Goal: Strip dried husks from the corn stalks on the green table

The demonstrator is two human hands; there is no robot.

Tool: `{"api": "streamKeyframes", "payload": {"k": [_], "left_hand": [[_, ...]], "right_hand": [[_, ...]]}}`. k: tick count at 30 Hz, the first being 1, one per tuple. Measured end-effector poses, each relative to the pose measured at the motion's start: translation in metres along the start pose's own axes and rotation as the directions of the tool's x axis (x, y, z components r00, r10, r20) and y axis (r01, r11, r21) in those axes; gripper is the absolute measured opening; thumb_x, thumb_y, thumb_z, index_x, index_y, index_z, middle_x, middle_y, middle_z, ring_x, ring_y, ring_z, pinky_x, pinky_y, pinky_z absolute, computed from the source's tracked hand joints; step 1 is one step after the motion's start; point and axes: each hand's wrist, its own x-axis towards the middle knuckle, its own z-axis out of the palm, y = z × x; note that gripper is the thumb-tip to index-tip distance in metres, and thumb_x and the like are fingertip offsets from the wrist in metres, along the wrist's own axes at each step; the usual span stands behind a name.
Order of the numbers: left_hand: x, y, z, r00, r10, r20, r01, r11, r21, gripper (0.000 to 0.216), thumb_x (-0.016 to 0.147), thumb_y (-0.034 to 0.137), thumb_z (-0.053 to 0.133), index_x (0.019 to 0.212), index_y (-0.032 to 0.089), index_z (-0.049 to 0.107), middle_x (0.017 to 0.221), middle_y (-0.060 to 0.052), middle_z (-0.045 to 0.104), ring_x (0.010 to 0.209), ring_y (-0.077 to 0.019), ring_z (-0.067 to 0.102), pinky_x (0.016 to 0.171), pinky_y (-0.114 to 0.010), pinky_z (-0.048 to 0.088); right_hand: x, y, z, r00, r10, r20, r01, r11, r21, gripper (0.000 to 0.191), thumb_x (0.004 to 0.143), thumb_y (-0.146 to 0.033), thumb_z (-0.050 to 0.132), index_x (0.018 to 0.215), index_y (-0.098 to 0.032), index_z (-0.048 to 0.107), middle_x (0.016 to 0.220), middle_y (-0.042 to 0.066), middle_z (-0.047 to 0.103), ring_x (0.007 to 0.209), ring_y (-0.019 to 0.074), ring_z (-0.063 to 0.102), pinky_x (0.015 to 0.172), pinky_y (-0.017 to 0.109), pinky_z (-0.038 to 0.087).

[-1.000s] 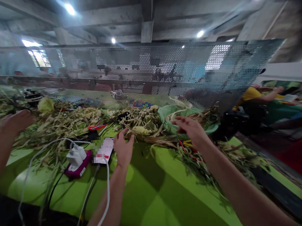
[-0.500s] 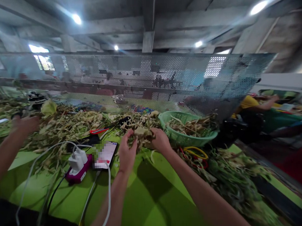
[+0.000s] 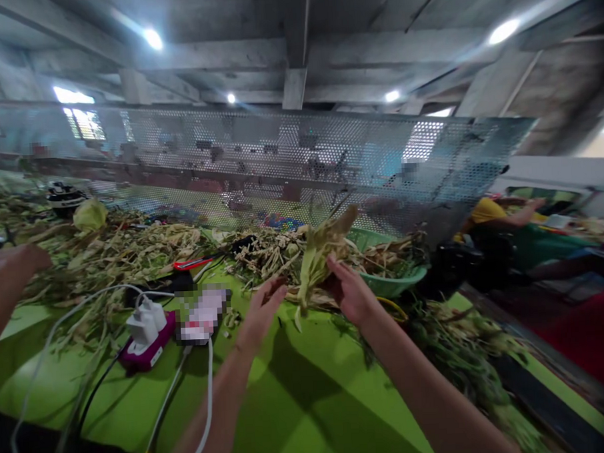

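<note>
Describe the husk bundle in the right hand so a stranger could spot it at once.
Start at the bright green table and go to its middle, before the perforated metal screen. There the right hand grips a pale green husk bundle, the left hand open beside it. It alone stands raised and tilted; the loose husks lie flat in heaps.
</note>
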Motion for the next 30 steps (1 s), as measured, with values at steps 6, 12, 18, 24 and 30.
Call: {"api": "streamKeyframes", "payload": {"k": [6, 12, 18, 24, 30], "left_hand": [[-0.009, -0.011, 0.012, 0.942, -0.227, 0.247, 0.254, 0.963, -0.086, 0.047, 0.069, 0.04, 0.075, 0.108, 0.018, 0.061, 0.098, -0.007, 0.068, 0.078, -0.0151, 0.065, 0.071, -0.026, 0.05], [-0.008, -0.018, 0.01, 0.948, -0.267, 0.174, 0.295, 0.942, -0.159, 0.05, 0.068, 0.036, 0.077, 0.109, 0.018, 0.055, 0.097, -0.007, 0.068, 0.074, -0.0146, 0.065, 0.065, -0.026, 0.052], [-0.01, -0.017, 0.01, 0.96, -0.239, 0.148, 0.258, 0.957, -0.13, 0.059, 0.066, 0.034, 0.078, 0.114, 0.02, 0.048, 0.087, -0.003, 0.067, 0.065, -0.013, 0.063, 0.062, -0.026, 0.052], [-0.011, -0.019, 0.01, 0.945, -0.28, 0.171, 0.31, 0.934, -0.181, 0.048, 0.07, 0.038, 0.074, 0.108, 0.023, 0.048, 0.083, 0.0, 0.066, 0.066, -0.013, 0.063, 0.059, -0.024, 0.049], [-0.009, -0.02, 0.007, 0.927, -0.299, 0.226, 0.359, 0.882, -0.305, 0.042, 0.074, 0.036, 0.07, 0.107, 0.026, 0.045, 0.086, -0.001, 0.066, 0.072, -0.017, 0.066, 0.059, -0.027, 0.05]], "right_hand": [[-0.025, 0.03, 0.003, 0.991, 0.083, 0.106, -0.068, 0.989, -0.134, 0.035, 0.072, -0.053, 0.069, 0.08, -0.019, 0.066, 0.087, 0.005, 0.073, 0.082, 0.0211, 0.066, 0.075, 0.032, 0.05], [-0.025, 0.025, -0.008, 0.997, 0.011, 0.073, 0.007, 0.97, -0.244, 0.038, 0.069, -0.054, 0.071, 0.085, -0.02, 0.071, 0.085, 0.004, 0.073, 0.08, 0.0201, 0.063, 0.081, 0.032, 0.047], [-0.026, 0.029, -0.006, 0.998, -0.013, 0.067, 0.033, 0.953, -0.3, 0.037, 0.068, -0.052, 0.071, 0.076, -0.017, 0.067, 0.072, 0.002, 0.067, 0.061, 0.0145, 0.055, 0.061, 0.028, 0.043], [-0.03, 0.033, 0.001, 0.995, -0.015, 0.096, 0.037, 0.973, -0.228, 0.031, 0.061, -0.042, 0.076, 0.066, -0.018, 0.059, 0.063, -0.002, 0.057, 0.058, 0.0119, 0.05, 0.058, 0.025, 0.041], [-0.036, 0.029, 0.005, 0.993, -0.02, 0.12, 0.029, 0.997, -0.073, 0.025, 0.066, -0.037, 0.074, 0.072, -0.019, 0.058, 0.068, -0.002, 0.059, 0.062, 0.0123, 0.054, 0.065, 0.026, 0.045]]}}
